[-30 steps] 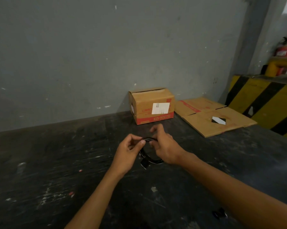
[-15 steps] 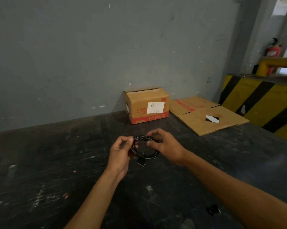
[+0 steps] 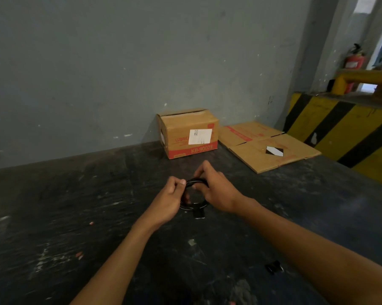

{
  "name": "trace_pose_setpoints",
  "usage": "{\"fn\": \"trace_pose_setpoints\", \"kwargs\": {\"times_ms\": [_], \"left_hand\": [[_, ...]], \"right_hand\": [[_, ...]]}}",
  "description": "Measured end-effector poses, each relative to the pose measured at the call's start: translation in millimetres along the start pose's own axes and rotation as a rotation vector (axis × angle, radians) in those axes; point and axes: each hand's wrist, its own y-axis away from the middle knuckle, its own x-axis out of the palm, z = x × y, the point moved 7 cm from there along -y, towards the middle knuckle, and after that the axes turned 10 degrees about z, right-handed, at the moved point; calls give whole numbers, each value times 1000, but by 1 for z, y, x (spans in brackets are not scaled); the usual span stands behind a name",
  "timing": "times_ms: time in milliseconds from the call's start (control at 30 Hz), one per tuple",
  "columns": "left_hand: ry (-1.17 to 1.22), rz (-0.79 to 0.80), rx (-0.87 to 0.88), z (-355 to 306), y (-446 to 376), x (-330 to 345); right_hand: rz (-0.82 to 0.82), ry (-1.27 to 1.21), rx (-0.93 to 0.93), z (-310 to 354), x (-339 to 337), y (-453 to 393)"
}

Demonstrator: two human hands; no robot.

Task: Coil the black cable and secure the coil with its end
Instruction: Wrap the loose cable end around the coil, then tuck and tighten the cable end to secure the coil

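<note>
The black cable [image 3: 196,182] is wound into a small coil that I hold up between both hands, above the dark worn table [image 3: 75,216]. My left hand [image 3: 169,200] pinches the coil's left side with thumb and fingers. My right hand [image 3: 216,190] grips the top right of the coil, fingers curled over it. A black plug end [image 3: 199,214] hangs down from the bottom of the coil. Most of the loop is hidden behind my fingers.
A closed cardboard box [image 3: 188,134] stands against the grey wall behind my hands. Flattened cardboard [image 3: 267,146] lies to its right. A yellow-and-black striped barrier [image 3: 344,133] fills the right side. A small black object [image 3: 273,266] lies on the table near my right forearm.
The coil was held open and flat between my hands half a second ago. Now my hands are closer together and my right fingers have curled over the coil's top.
</note>
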Motion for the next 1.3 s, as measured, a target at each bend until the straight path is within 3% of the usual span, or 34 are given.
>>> {"fn": "trace_pose_setpoints", "kwargs": {"times_ms": [300, 433, 533, 600, 700, 800, 867, 1067, 1300], "left_hand": [[572, 136, -87, 12, -12, 36], [353, 141, -112, 25, -13, 50], [279, 85, -99, 42, -9, 55], [262, 67, -113, 53, -5, 58], [230, 80, -161, 71, -2, 64], [173, 121, -242, 90, 1, 69], [150, 147, -270, 99, 3, 71], [126, 179, -284, 108, 9, 76], [99, 149, -320, 105, 14, 67]], "right_hand": [[49, -4, 71, -18, -8, 20], [92, -335, 155, -47, -4, 42], [7, -449, 369, -107, -2, 74], [-7, -287, 533, -155, 2, 100], [105, -4, 780, -220, 23, 145], [206, 122, 967, -259, 50, 189], [185, 110, 1043, -270, 62, 208], [32, 145, 1014, -268, 68, 214], [67, 130, 917, -262, 68, 193]]}}
